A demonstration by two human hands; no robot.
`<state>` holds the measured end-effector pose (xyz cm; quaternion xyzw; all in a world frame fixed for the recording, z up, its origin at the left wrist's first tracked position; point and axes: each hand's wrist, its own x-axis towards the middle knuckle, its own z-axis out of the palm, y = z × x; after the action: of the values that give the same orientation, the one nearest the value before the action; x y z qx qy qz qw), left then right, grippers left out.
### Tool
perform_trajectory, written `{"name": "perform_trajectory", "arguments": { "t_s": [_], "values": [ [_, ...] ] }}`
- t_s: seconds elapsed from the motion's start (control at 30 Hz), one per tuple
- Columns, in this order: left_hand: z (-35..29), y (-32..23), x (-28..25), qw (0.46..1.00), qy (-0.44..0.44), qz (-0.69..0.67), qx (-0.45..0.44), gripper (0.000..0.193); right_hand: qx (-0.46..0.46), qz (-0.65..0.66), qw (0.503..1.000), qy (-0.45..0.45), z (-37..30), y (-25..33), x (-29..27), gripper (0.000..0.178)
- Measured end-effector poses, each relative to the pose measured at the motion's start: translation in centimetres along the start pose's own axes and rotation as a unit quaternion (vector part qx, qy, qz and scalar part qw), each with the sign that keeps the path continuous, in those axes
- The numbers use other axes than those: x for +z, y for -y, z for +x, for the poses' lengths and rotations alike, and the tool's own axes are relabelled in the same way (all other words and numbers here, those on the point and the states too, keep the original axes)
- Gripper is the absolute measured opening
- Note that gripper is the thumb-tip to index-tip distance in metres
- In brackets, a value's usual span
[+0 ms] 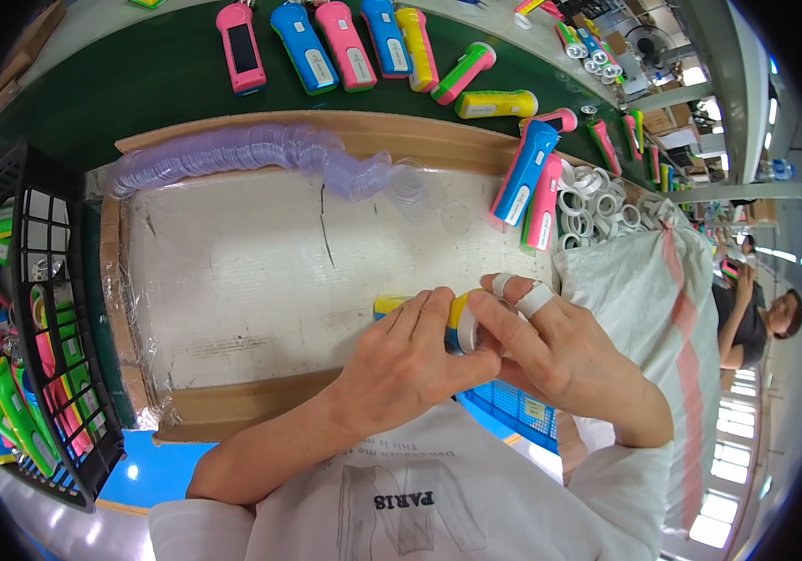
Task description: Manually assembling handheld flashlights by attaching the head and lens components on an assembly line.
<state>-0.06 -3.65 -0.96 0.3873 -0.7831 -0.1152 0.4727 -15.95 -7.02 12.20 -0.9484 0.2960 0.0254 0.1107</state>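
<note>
A yellow and blue flashlight (385, 306) lies across my two hands above the near side of the cardboard tray (233, 280). My left hand (396, 360) is wrapped round its body, covering most of it. At the flashlight's head is a white ring (469, 329), and the fingers of my right hand (560, 360) are closed on it. White wraps (536, 298) circle fingers of that hand. Beyond my right hand rest a blue flashlight (524, 173) and a pink and green flashlight (542, 206). Loose white rings (597, 201) are heaped beside them.
Clear round discs (223, 151) lie in a long overlapping row along the tray's far edge. Flashlights (303, 47) stretch across the green table behind. A black crate (50, 374) of flashlights stands left, a white sack (644, 299) right. Another person (747, 313) is at far right.
</note>
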Motion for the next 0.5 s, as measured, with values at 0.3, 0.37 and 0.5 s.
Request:
{"name": "perform_trajectory", "arguments": {
  "t_s": [0.3,0.37,0.5],
  "values": [
    [-0.1,-0.7,0.2,1.0,-0.006,-0.016,0.001,0.02,-0.043,0.012,0.999,-0.014,-0.8,-1.3,0.5,0.058],
    [0.0,-0.6,0.2,1.0,-0.016,-0.004,-0.003,0.02,-0.037,0.045,0.998,0.005,-0.4,-1.6,0.2,0.059],
    [-0.1,-0.7,-0.1,1.0,0.004,0.003,-0.028,0.017,0.025,0.017,1.0,-0.007,-0.3,-0.1,0.4,0.064]
  ]
}}
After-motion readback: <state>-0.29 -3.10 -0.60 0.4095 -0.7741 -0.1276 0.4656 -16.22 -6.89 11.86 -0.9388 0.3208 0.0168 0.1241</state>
